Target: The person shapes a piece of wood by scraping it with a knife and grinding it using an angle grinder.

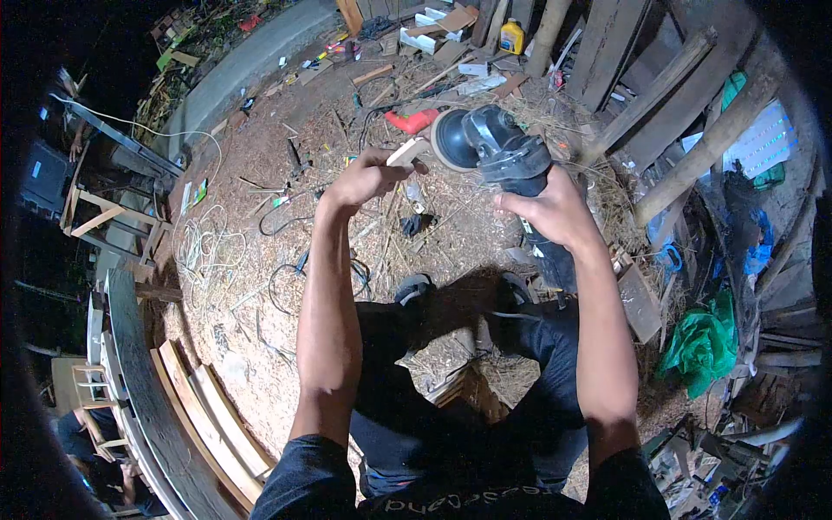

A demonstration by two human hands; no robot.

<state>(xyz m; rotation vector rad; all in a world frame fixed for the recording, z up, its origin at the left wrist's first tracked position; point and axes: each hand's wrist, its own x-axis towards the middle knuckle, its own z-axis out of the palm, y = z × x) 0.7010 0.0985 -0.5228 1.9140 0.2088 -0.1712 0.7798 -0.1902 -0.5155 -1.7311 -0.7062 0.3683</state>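
My left hand [362,179] is closed around a small pale piece of wood [406,152], its end pointing toward the disc. An angle grinder [503,152] with a round sanding disc [452,140] is gripped in my right hand [551,208], its body running down toward my right knee. The wood's tip lies close to the disc's edge; I cannot tell whether they touch. Beyond them on the ground rests a red power tool [411,120].
Wood shavings and scraps cover the ground, with a loose white cord [208,247] at left. Pale planks [212,407] lie at lower left. A green plastic bag [700,342] and leaning posts [706,143] are at right. A yellow bottle [511,37] stands at the back. Another person [108,464] is at lower left.
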